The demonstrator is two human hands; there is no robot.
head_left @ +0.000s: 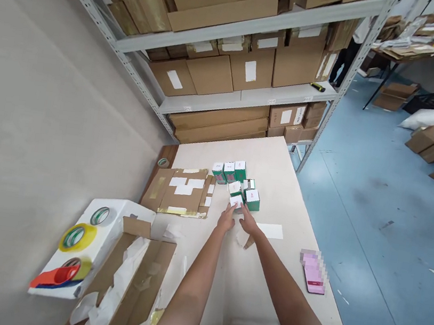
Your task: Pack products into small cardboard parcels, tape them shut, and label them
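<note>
Both hands reach to a small green-and-white box (236,201) in the middle of the table, gripping it between them. My left hand (226,220) has its fingers at the box's left near side. On the right near side are the fingers of my right hand (248,222). Just beyond stand more boxes of the same kind: one with a raised white flap (234,187), one at the right (252,200), and one partly hidden behind it (249,184). Farther back, a row of three (229,172) stands side by side.
Flattened cardboard (182,192) lies left of the boxes. An opened carton (151,282) with white paper stands front left, beside tape rolls (74,237) on a white surface. A pink phone (312,273) lies near the right table edge (310,218). Loaded shelving (246,99) rises behind.
</note>
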